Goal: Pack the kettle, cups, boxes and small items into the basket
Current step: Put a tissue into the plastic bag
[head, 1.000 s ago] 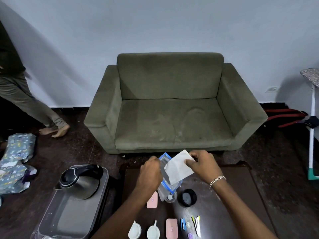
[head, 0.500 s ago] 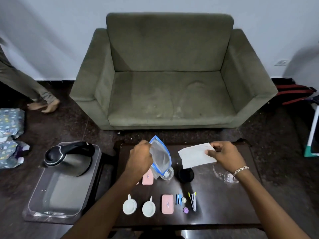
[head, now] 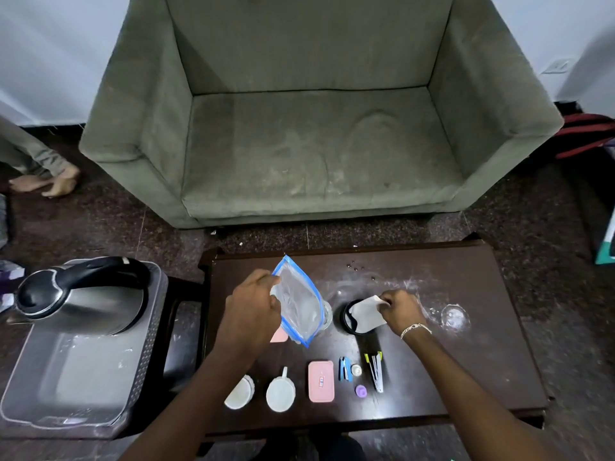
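Note:
My left hand (head: 251, 309) grips a clear zip bag with a blue edge (head: 299, 311) above the dark table (head: 466, 327). My right hand (head: 401, 311) pinches a white paper sheet (head: 366, 314) over a black round cup (head: 348, 322). The steel kettle (head: 80, 297) with a black handle sits in the grey basket (head: 83, 377) on the left. Near the front edge lie two white cups (head: 280, 392), a pink box (head: 320, 381), a blue clip (head: 345, 369), a purple cap (head: 360, 390) and a stapler (head: 376, 371). A second pink box (head: 279, 336) peeks from under the bag.
A green sofa (head: 316, 128) stands behind the table. A clear glass lid (head: 454, 317) rests on the table's right part. Another person's bare feet (head: 50, 183) are on the floor at left. A red and black bag (head: 585, 134) lies at right.
The camera tilted down and closer. My right hand pulled the white paper away from the zip bag and lowered it onto the black cup. My left hand kept holding the bag.

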{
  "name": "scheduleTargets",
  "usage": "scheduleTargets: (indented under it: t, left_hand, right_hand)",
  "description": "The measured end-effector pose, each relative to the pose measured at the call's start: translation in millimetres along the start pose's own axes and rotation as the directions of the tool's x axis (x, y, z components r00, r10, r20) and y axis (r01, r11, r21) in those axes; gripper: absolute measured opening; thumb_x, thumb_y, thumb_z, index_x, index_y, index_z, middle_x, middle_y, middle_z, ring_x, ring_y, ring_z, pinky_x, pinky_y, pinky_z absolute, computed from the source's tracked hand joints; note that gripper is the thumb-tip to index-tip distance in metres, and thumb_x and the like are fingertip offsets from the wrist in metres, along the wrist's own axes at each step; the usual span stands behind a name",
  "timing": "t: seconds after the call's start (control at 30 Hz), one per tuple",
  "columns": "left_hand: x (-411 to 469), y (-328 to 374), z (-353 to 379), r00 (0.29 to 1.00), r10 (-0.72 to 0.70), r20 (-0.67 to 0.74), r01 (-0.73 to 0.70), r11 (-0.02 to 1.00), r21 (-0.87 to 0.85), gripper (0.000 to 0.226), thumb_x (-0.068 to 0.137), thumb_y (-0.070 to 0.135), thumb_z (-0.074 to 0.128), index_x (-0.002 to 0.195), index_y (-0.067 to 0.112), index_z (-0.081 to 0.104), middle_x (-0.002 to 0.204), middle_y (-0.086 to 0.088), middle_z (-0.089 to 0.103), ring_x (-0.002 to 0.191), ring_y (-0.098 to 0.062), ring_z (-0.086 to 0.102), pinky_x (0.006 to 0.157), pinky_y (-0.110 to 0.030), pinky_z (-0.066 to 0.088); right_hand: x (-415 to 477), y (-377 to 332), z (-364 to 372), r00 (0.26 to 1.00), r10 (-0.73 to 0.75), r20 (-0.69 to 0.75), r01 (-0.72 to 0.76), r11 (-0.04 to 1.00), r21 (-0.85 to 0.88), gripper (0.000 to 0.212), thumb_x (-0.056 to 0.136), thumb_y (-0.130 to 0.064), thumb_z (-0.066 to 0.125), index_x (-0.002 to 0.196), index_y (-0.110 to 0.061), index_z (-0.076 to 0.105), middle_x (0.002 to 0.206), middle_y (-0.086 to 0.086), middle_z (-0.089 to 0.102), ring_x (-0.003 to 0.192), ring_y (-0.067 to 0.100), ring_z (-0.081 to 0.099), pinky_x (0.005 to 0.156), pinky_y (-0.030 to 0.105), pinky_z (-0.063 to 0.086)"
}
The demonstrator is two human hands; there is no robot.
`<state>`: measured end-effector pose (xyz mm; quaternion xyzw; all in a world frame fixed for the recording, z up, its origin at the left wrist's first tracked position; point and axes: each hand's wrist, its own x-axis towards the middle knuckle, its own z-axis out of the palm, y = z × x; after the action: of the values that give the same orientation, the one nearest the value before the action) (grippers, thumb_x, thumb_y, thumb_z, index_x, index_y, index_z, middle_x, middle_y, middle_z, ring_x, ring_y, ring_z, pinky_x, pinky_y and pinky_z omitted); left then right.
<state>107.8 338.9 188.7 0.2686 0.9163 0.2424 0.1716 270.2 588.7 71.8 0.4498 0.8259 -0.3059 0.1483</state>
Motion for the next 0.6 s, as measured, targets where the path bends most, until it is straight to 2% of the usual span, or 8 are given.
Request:
scheduleTargets:
  t: [0.1, 0.17, 0.23, 0.37, 0.43, 0.5, 0.53, 0.6]
  left_hand:
    - [-1, -3, 3, 1.0, -0.003, -0.007, 0.003, 1.0, 0.005, 0.04, 0.088, -0.001, 0.059, 0.124, 0.01, 0.071, 0.131, 0.001, 0.066, 0.111, -0.025, 0.068, 0.094, -0.046, 0.055]
    - [-3, -4, 4, 1.0, -0.001, -0.002, 0.001, 1.0, 0.008, 0.04, 0.088, 0.0, 0.059, 0.125, 0.01, 0.071, 0.131, 0.002, 0.065, 0.111, -0.024, 0.068, 0.093, -0.046, 0.056]
    - [-4, -5, 5, 1.0, 0.001, 0.008, -0.001, 1.0, 0.012, 0.04, 0.089, 0.001, 0.059, 0.127, 0.01, 0.071, 0.131, 0.001, 0.065, 0.111, -0.024, 0.068, 0.094, -0.045, 0.056]
    - [-1, -6, 6, 1.0, -0.011, 0.004, 0.011, 1.0, -0.001, 0.04, 0.089, 0.002, 0.061, 0.128, 0.009, 0.071, 0.13, 0.0, 0.064, 0.109, -0.024, 0.068, 0.096, -0.046, 0.055]
    - [-1, -6, 7, 1.0, -0.031, 0.003, 0.031, 0.999, -0.038, 0.04, 0.089, 0.002, 0.063, 0.127, 0.008, 0.071, 0.126, -0.001, 0.064, 0.101, -0.027, 0.07, 0.094, -0.047, 0.056]
    - [-2, -4, 7, 0.998, -0.058, 0.008, 0.059, 0.994, -0.088, 0.04, 0.088, 0.003, 0.064, 0.127, 0.008, 0.071, 0.121, -0.002, 0.062, 0.09, -0.029, 0.07, 0.091, -0.048, 0.056]
    - [-2, -2, 7, 0.998, -0.068, 0.007, 0.068, 0.991, -0.111, 0.04, 0.088, 0.003, 0.064, 0.126, 0.009, 0.071, 0.118, -0.001, 0.062, 0.088, -0.029, 0.07, 0.09, -0.048, 0.056]
    - [-2, 1, 5, 0.995, -0.101, -0.007, 0.098, 0.98, -0.171, 0.038, 0.087, 0.004, 0.064, 0.124, 0.009, 0.072, 0.115, 0.0, 0.061, 0.086, -0.029, 0.07, 0.088, -0.047, 0.058]
  right_hand:
    - [2, -4, 9, 1.0, 0.021, -0.004, -0.021, 1.0, -0.001, 0.017, 0.086, -0.005, 0.056, 0.074, -0.006, 0.068, 0.075, 0.022, 0.068, 0.078, 0.039, 0.067, 0.062, 0.029, 0.045]
    - [0, -7, 14, 1.0, 0.02, -0.002, -0.02, 1.0, 0.005, 0.021, 0.088, -0.003, 0.054, 0.088, -0.005, 0.076, 0.087, 0.024, 0.073, 0.086, 0.038, 0.07, 0.071, 0.036, 0.054]
    - [-2, -10, 17, 1.0, 0.022, -0.002, -0.022, 1.0, 0.004, 0.025, 0.089, -0.001, 0.053, 0.096, -0.005, 0.077, 0.094, 0.024, 0.074, 0.091, 0.037, 0.071, 0.076, 0.038, 0.055]
    - [-3, -12, 15, 0.999, 0.043, -0.005, -0.043, 0.999, -0.001, 0.025, 0.092, -0.002, 0.053, 0.108, -0.003, 0.073, 0.111, 0.023, 0.07, 0.103, 0.037, 0.068, 0.079, 0.035, 0.051]
    - [-8, -15, 9, 1.0, 0.027, -0.013, -0.028, 0.999, -0.03, 0.032, 0.093, -0.006, 0.058, 0.125, -0.007, 0.064, 0.128, 0.017, 0.058, 0.111, 0.036, 0.063, 0.089, 0.038, 0.052]
    - [-23, -23, -1, 0.989, -0.071, -0.126, 0.075, 0.997, 0.026, 0.045, 0.093, -0.019, 0.067, 0.136, -0.012, 0.054, 0.129, 0.012, 0.049, 0.113, 0.031, 0.058, 0.094, 0.039, 0.049]
    - [-36, -31, -6, 0.968, -0.132, -0.214, 0.166, 0.975, 0.15, 0.05, 0.091, -0.028, 0.071, 0.137, -0.015, 0.054, 0.125, 0.008, 0.049, 0.11, 0.025, 0.058, 0.093, 0.036, 0.049]
    - [-66, -53, -18, 0.875, -0.296, -0.383, 0.432, 0.836, 0.339, 0.052, 0.086, -0.046, 0.073, 0.131, -0.026, 0.058, 0.121, -0.002, 0.05, 0.11, 0.013, 0.057, 0.093, 0.028, 0.047]
